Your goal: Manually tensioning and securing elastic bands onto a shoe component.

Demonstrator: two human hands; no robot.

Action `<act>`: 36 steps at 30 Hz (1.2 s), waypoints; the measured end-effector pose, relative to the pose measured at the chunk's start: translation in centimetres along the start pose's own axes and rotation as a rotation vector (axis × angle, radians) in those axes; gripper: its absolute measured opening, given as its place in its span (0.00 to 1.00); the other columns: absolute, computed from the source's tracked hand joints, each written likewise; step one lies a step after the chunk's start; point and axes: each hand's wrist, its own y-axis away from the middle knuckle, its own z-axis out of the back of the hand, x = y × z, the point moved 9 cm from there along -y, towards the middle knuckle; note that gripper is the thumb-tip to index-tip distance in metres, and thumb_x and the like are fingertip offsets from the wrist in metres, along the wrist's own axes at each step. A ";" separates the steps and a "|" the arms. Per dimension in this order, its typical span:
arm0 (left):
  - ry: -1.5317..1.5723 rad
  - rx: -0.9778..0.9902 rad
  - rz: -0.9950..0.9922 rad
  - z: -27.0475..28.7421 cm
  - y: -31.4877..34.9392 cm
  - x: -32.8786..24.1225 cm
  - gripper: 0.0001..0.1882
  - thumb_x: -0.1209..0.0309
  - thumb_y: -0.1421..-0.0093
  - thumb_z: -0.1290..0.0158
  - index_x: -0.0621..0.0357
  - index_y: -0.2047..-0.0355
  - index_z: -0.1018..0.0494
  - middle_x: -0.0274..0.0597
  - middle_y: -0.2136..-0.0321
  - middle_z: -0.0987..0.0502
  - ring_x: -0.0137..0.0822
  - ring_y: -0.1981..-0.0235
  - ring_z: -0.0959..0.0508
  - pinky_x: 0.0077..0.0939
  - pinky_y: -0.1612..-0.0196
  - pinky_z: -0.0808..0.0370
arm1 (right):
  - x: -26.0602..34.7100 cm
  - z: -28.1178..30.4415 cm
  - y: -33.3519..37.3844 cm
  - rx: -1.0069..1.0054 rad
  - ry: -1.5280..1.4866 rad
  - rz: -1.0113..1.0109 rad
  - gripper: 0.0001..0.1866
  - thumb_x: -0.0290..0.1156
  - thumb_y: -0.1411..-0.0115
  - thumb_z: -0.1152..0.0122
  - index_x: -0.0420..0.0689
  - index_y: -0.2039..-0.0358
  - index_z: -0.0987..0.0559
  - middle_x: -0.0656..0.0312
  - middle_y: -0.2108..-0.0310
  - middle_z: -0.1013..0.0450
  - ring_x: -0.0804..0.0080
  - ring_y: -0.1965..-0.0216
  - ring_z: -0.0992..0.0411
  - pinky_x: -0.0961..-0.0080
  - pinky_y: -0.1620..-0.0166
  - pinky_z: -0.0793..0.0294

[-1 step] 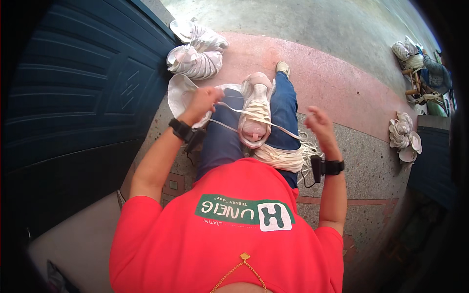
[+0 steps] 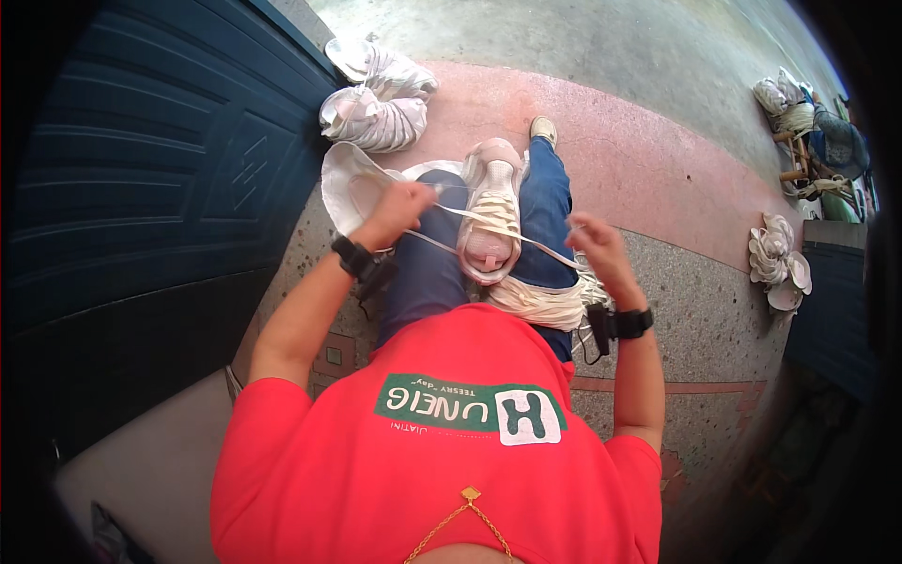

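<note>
A pale pink and white shoe upper (image 2: 489, 249) lies between my thighs, its toe end pointing away from me. Cream shoelace (image 2: 493, 214) crosses its front in rows, and loose lengths run out to both sides. Left of the upper, over my thigh, my left hand (image 2: 399, 211) is closed, its fingertips pinching a lace. My right hand (image 2: 601, 249) hovers above the right thigh with curled fingers; whether a lace is between them I cannot make out. A thick bundle of cream laces (image 2: 540, 303) lies across my right thigh, below that hand.
Beside my left hand sits a white shoe piece (image 2: 348, 183). Stacked uppers (image 2: 376, 117) lie farther off by the dark blue door (image 2: 178, 160). More uppers (image 2: 778, 263) lie on the floor at right, near a chair (image 2: 799, 160) loaded with things.
My right hand has moved left, closer to the shoe upper. My left hand has shifted slightly right and lower. The upper stays in place.
</note>
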 end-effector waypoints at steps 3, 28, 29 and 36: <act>-0.238 0.081 -0.028 -5.1 2.4 -0.1 0.15 0.64 0.31 0.46 0.65 0.58 0.18 0.40 0.71 0.19 0.29 0.74 0.23 0.25 0.72 0.25 | -2.9 -4.6 0.6 0.123 0.125 -0.109 0.14 0.36 0.30 0.40 0.37 0.58 0.16 0.63 0.72 0.22 0.77 0.70 0.25 0.76 0.64 0.26; -0.468 -0.209 -0.269 -6.2 2.6 1.5 0.13 0.67 0.36 0.49 0.64 0.67 0.19 0.60 0.71 0.18 0.57 0.66 0.17 0.45 0.61 0.21 | 1.8 14.8 1.5 -0.301 -0.570 0.117 0.12 0.32 0.25 0.45 0.45 0.46 0.21 0.71 0.75 0.31 0.85 0.76 0.37 0.83 0.71 0.38; -0.505 -0.206 -0.273 -6.2 2.6 1.2 0.13 0.67 0.36 0.49 0.64 0.68 0.20 0.60 0.71 0.19 0.57 0.66 0.17 0.46 0.61 0.21 | 1.4 14.3 1.4 -0.309 -0.434 0.099 0.11 0.32 0.26 0.44 0.45 0.48 0.20 0.70 0.74 0.30 0.84 0.75 0.36 0.83 0.71 0.36; -0.497 -0.026 -0.325 -7.0 0.4 -1.2 0.13 0.67 0.38 0.49 0.65 0.73 0.22 0.62 0.73 0.20 0.60 0.68 0.18 0.49 0.63 0.22 | 0.2 -2.7 1.2 0.023 0.595 0.354 0.06 0.28 0.35 0.38 0.41 0.61 0.17 0.56 0.66 0.20 0.59 0.62 0.23 0.63 0.58 0.25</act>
